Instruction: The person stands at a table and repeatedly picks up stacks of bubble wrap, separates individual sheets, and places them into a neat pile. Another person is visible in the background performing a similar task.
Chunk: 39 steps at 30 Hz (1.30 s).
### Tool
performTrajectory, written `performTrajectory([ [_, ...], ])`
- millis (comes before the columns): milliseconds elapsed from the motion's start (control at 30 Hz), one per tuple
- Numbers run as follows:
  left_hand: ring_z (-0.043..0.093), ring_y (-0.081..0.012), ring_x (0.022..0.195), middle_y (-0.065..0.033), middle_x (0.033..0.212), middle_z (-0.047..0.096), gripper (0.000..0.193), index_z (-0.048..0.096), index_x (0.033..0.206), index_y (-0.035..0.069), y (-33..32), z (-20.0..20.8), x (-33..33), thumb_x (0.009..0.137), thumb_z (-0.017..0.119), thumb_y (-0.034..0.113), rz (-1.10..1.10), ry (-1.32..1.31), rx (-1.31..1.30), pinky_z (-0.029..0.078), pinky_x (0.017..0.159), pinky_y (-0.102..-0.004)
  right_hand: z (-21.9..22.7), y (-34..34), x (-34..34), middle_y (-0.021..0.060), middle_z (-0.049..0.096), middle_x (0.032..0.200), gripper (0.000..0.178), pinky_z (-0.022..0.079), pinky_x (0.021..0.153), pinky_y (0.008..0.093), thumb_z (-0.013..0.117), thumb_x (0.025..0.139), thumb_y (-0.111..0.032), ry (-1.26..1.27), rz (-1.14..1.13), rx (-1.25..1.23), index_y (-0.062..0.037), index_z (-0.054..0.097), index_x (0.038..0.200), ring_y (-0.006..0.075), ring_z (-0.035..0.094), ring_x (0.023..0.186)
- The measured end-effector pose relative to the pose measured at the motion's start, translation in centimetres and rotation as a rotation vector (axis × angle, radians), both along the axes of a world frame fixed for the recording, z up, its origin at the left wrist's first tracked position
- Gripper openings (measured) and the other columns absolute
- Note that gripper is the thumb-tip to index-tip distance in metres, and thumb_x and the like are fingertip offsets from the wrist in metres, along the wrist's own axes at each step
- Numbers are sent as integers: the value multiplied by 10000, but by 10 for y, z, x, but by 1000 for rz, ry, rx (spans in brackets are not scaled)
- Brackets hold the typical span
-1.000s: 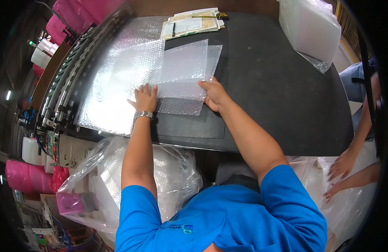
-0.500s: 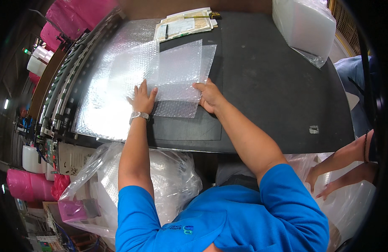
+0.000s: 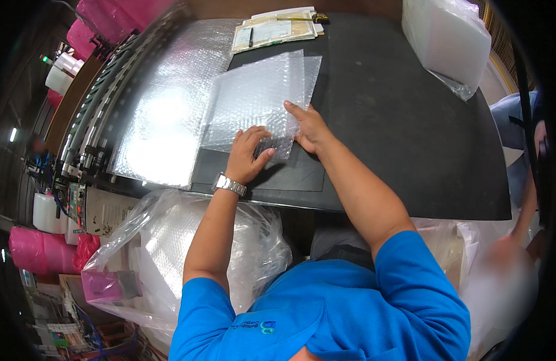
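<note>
A small stack of clear bubble wrap sheets lies slightly fanned over the black tabletop, its right edges not lined up. My right hand grips those right edges, thumb on top and the other fingers underneath. Over the near edge of the stack is my left hand, a metal watch on its wrist. Its fingers are bent a little and apart, resting on or just above the film; contact is hard to tell. Left of the stack, a long shiny bubble wrap sheet lies flat beside the rollers.
Papers with a pen and a tape measure sit at the far edge. A plastic-wrapped white block stands far right. Machine rollers line the left. A large clear bag hangs below the near edge. Another person's arm is at right.
My left hand has moved right and nearer, off the long sheet's area onto the stack's near edge. The small sheets now overlap more closely. My right hand keeps its grip.
</note>
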State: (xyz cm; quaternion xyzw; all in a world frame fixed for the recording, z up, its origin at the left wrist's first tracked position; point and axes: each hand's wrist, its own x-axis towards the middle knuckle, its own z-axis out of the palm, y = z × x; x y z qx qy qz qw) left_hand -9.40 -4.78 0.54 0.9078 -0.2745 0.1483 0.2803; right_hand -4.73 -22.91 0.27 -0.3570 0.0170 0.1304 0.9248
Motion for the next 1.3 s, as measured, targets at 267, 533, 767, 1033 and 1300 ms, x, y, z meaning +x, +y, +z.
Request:
performTrajectory([
  [267, 404, -333, 1162, -147, 1177, 501, 381, 556, 1039, 73, 4, -3, 3, 809, 528, 374, 77, -137, -43, 211, 1017, -468, 0, 1, -1, 136, 493, 1098, 457, 482, 770, 434, 553, 795, -30, -46, -34, -117, -70, 346, 1200, 273, 528, 985],
  [533, 448, -318, 1096, -197, 1142, 505, 341, 560, 1065, 31, 58, -18, 48, 796, 559, 242, 721, 26, -437, 332, 942, -379, 2, 3, -3, 162, 415, 1189, 552, 436, 834, 519, 532, 778, -10, 11, -10, -94, -54, 249, 1250, 326, 457, 1082],
  [767, 462, -294, 1088, -190, 1150, 506, 374, 530, 1106, 15, 46, -5, 39, 799, 549, 228, 705, 57, -432, 341, 932, -362, 0, 1, 0, 164, 401, 1206, 566, 439, 832, 527, 536, 787, -19, -6, 3, -88, -61, 220, 1254, 333, 459, 1083],
  [1033, 486, -276, 995, -160, 1107, 512, 380, 509, 1101, 12, 54, -18, 44, 787, 563, 220, 665, -57, -546, 387, 810, -352, 0, 0, 1, 172, 397, 1205, 569, 449, 823, 525, 533, 789, -18, 5, 19, -102, -54, 208, 1255, 336, 470, 1069],
  [1300, 462, -283, 1080, -196, 1154, 494, 408, 472, 1141, -23, 52, -15, 43, 796, 564, 177, 702, -16, -544, 349, 923, -361, 1, 0, -1, 167, 398, 1205, 576, 449, 825, 521, 538, 786, -25, -3, 11, -104, -62, 210, 1258, 333, 473, 1067],
])
